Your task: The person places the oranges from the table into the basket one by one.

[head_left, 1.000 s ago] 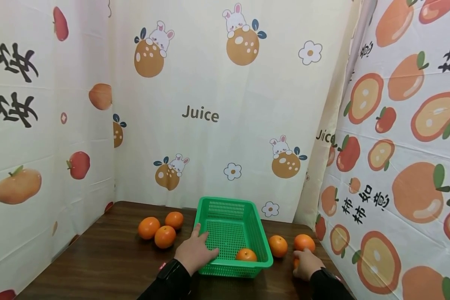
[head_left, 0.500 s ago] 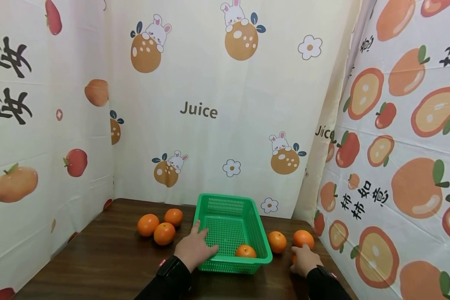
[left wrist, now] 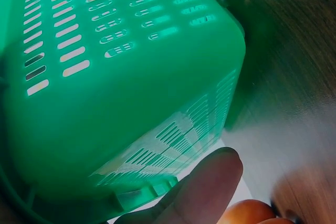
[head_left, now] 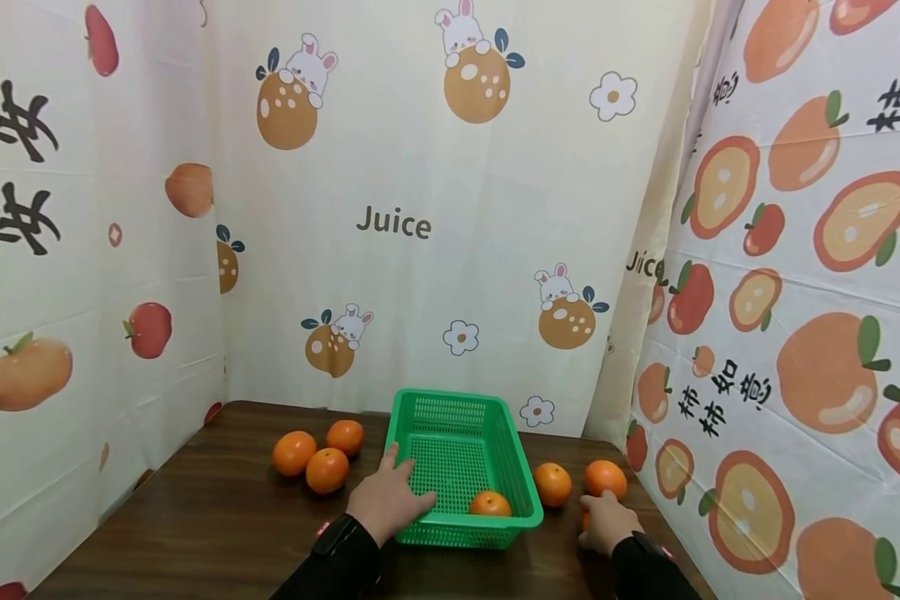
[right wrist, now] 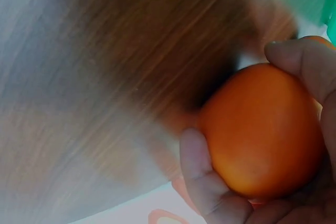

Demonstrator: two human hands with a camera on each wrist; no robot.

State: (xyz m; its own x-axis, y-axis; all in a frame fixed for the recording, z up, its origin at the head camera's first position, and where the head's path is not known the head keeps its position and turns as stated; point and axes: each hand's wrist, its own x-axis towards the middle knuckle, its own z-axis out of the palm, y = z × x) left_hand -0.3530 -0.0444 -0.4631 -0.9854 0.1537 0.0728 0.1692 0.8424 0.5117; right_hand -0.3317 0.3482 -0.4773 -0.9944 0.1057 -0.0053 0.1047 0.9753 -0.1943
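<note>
At the near left corner of the green plastic basket (head_left: 450,530) my left hand (head_left: 387,502) rests with spread fingers. In the left wrist view one straight finger (left wrist: 209,184) lies beside the basket's slotted outer wall (left wrist: 121,103). To the right of the basket my right hand (head_left: 609,523) grips an orange (right wrist: 262,132), thumb and fingers curled round its sides in the right wrist view. From the head view that fruit is mostly hidden behind the hand. Another orange (head_left: 605,477) sits just beyond the fingers, and one more orange (head_left: 552,484) lies between hand and basket.
Inside the basket, near its front wall, lies a single orange (head_left: 490,503). Three oranges (head_left: 327,471) sit together on the dark wooden table (head_left: 195,500), left of the basket. Printed curtains (head_left: 405,275) stand along the table's back and sides.
The head view has shifted slightly. Both hands keep their places at the basket and at the orange on the right.
</note>
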